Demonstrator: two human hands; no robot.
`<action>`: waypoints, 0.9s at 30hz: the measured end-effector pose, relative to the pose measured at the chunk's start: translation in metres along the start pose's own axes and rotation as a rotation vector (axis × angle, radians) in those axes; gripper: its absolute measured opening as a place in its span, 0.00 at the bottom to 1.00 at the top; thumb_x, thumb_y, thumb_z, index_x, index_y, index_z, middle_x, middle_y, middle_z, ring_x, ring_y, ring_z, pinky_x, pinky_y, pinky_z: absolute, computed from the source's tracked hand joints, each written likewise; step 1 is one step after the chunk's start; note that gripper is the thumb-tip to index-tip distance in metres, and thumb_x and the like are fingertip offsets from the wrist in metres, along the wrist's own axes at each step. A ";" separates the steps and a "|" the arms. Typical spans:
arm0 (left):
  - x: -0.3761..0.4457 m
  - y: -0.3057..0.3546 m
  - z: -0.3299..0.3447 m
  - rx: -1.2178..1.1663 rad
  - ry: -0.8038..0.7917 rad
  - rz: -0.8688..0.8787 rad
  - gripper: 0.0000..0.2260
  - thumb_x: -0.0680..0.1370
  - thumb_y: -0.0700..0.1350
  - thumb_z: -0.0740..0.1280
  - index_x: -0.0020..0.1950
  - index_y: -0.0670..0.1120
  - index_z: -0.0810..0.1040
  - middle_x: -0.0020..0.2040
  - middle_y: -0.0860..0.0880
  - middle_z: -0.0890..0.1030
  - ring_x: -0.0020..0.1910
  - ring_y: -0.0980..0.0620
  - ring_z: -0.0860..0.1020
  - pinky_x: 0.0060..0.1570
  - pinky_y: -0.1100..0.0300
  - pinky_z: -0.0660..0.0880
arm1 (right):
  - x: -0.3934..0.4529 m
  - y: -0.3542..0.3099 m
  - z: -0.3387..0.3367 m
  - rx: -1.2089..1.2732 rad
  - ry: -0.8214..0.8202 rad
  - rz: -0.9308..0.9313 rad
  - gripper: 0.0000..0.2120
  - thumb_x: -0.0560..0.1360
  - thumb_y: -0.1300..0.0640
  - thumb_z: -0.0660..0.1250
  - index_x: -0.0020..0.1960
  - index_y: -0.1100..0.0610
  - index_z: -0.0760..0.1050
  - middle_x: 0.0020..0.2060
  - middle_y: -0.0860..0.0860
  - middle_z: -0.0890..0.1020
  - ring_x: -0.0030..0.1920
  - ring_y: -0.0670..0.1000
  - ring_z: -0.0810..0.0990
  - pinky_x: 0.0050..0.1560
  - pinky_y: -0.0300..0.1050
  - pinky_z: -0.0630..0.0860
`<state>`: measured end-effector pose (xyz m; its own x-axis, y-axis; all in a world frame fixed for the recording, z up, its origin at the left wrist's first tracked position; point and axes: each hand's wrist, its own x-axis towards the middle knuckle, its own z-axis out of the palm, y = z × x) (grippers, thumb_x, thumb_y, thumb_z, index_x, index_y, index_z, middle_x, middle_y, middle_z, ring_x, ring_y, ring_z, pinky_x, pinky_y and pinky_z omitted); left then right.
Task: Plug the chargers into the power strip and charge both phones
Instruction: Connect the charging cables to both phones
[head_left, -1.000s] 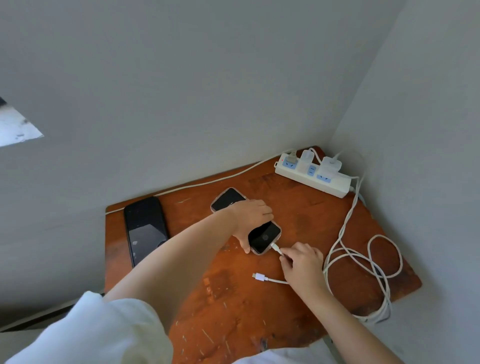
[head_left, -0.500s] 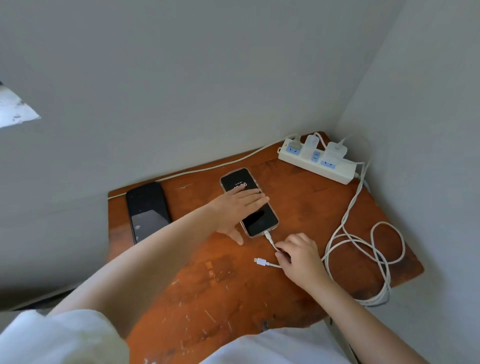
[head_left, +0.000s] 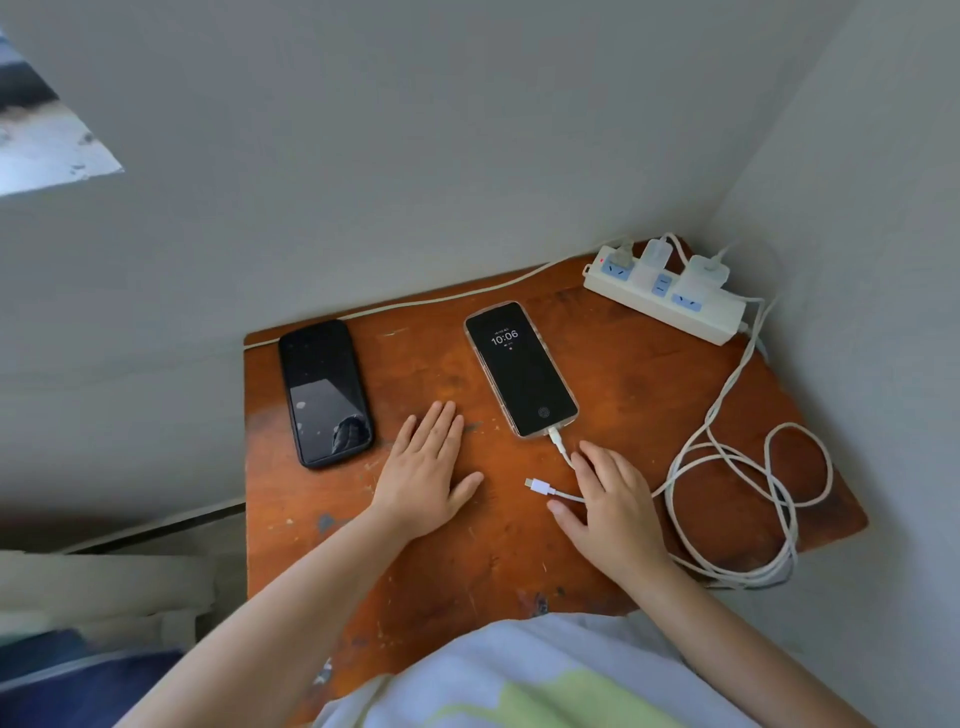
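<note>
Head view, looking down on a worn wooden table (head_left: 613, 384) set in a wall corner. Your left hand (head_left: 426, 478) lies flat on the wood with its fingers spread loosely, holding nothing, between the two phones. Your right hand (head_left: 613, 499) is also spread and empty, resting palm down over the white cables (head_left: 737, 483). The lit phone (head_left: 520, 370), showing 10:06, lies face up near the table's centre with one cable plugged into its near end. A free cable connector (head_left: 540, 486) lies on the wood just beside your right thumb. The dark phone (head_left: 324, 392) lies face up at the left edge, with no cable attached. The power strip (head_left: 667, 296) sits at the far right corner, two white chargers (head_left: 701, 273) seated in it.
</note>
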<state>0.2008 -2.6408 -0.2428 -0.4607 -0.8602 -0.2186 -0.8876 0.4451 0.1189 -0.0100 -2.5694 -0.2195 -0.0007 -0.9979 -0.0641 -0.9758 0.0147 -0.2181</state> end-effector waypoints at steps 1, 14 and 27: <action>0.000 0.000 0.001 -0.003 0.006 -0.002 0.32 0.76 0.63 0.46 0.73 0.46 0.42 0.76 0.47 0.45 0.68 0.56 0.34 0.67 0.57 0.32 | 0.000 -0.001 0.001 -0.001 0.003 0.000 0.25 0.67 0.50 0.76 0.57 0.63 0.79 0.57 0.60 0.81 0.57 0.62 0.79 0.55 0.59 0.76; 0.000 0.000 0.000 -0.030 0.029 0.006 0.32 0.77 0.62 0.47 0.73 0.46 0.42 0.76 0.47 0.45 0.71 0.54 0.38 0.67 0.57 0.32 | -0.001 0.000 0.005 0.031 0.074 -0.015 0.20 0.65 0.53 0.70 0.51 0.65 0.81 0.50 0.61 0.84 0.50 0.62 0.82 0.49 0.61 0.78; -0.001 0.000 0.001 -0.029 0.023 0.003 0.32 0.77 0.62 0.47 0.73 0.46 0.43 0.76 0.47 0.45 0.69 0.56 0.35 0.66 0.57 0.32 | -0.001 0.000 0.007 0.034 0.108 -0.025 0.28 0.74 0.44 0.52 0.51 0.65 0.81 0.50 0.60 0.84 0.50 0.61 0.82 0.49 0.60 0.79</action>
<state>0.2012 -2.6399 -0.2435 -0.4624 -0.8647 -0.1962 -0.8857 0.4403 0.1473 -0.0079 -2.5678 -0.2265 -0.0016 -0.9989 0.0467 -0.9678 -0.0103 -0.2516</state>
